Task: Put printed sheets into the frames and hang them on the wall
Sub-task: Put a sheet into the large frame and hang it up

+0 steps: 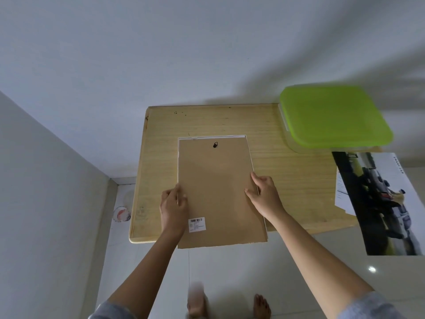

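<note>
A picture frame lies face down on the wooden table, its brown backing board up, with a black hanging hook near the far end and a barcode label near me. A thin white edge shows along its left and top sides. My left hand grips the frame's left edge, thumb on the backing. My right hand holds the right edge, fingers curled round it. The near end of the frame overhangs the table. Printed sheets with a car picture lie at the table's right end.
A clear plastic box with a green lid stands at the table's back right corner. The table stands against a white wall. A small round container sits on the tiled floor to the left. My bare feet show below.
</note>
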